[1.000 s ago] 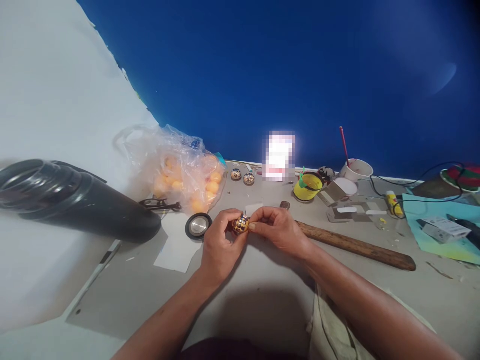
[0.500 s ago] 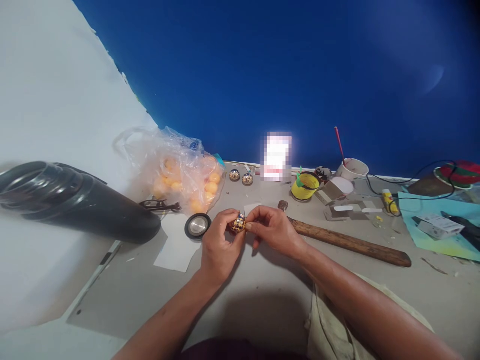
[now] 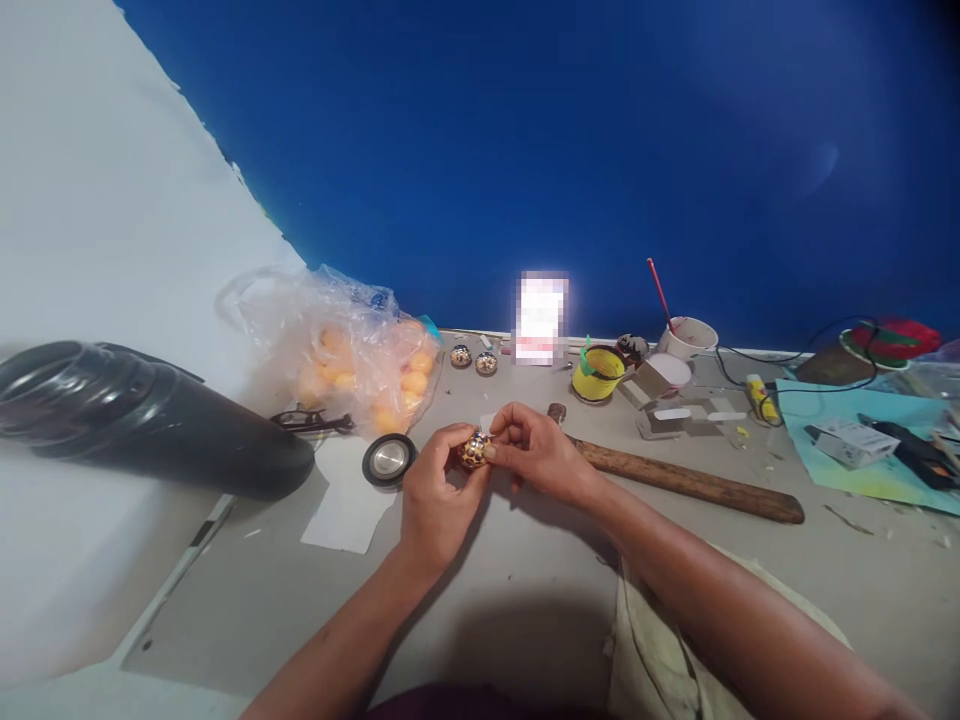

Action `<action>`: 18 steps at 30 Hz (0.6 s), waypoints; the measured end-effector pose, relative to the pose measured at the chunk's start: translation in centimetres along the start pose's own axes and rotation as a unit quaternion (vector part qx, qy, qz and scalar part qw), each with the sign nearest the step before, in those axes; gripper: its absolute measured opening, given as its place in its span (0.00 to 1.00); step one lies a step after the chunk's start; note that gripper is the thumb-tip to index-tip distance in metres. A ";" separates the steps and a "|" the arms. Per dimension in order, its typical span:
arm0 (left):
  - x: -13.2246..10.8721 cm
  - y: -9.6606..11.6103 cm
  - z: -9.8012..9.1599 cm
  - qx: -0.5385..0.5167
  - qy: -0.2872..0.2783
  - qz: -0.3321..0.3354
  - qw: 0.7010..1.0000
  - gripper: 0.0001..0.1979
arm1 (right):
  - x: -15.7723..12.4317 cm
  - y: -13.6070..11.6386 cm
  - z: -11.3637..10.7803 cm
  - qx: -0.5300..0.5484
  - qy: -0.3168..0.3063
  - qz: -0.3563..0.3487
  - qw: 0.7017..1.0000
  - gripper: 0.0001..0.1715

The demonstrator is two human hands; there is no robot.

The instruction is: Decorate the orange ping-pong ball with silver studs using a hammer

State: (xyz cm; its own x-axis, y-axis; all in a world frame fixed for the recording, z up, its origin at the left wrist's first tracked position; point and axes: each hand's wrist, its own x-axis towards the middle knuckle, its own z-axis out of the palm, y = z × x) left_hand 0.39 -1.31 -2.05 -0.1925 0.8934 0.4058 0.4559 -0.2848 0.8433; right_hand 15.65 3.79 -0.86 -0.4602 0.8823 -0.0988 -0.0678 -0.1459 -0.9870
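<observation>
Low over the table, in front of me, a small gold ball [image 3: 474,451] patterned with dark, shiny round spots sits between my two hands. My left hand [image 3: 439,485] is closed around its left side, with thumb and forefinger curved about it. From the right, my right hand [image 3: 536,455] pinches at the ball's edge, its thumb against the surface. Whether a tiny piece lies between those right fingertips is hidden. Two similar decorated balls [image 3: 473,359] rest farther back by the wall. A black round disc with a silver centre [image 3: 390,460] lies left of my left hand.
A hammer [image 3: 690,482] lies right of my hands. Behind stand a yellow tub [image 3: 598,376], a white cup [image 3: 688,338] with a red stick, and a blurred bright screen [image 3: 541,315]. A plastic bag of orange balls [image 3: 337,370] and a thick black tube [image 3: 165,420] are left; cloth [image 3: 667,650] lies near right.
The view has shifted slightly, moving the table things a little left in the picture. Both hands stay at the ball, which appears slightly turned, with more dark spots facing me.
</observation>
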 end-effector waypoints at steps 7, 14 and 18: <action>0.4 1.2 0.1 -0.201 -0.080 -0.193 0.957 0.18 | 0.3 -0.1 -1.5 0.047 -0.027 -0.002 0.998 0.22; 1.2 1.1 -0.7 -0.294 -0.081 -0.264 0.915 0.20 | 1.0 -1.7 -4.5 -0.188 0.174 -0.068 0.964 0.17; 1.7 0.9 -1.2 -0.352 -0.059 -0.297 0.886 0.15 | 1.2 -1.0 -4.8 -0.381 0.183 -0.127 0.898 0.11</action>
State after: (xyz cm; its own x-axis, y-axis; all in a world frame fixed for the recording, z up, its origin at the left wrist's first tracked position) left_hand -0.62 -0.48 -0.20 -0.1058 0.9765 -0.1880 -0.3581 0.1389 0.9233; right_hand 19.44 7.18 -0.62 -0.1841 0.9523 0.2435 0.5593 0.3053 -0.7707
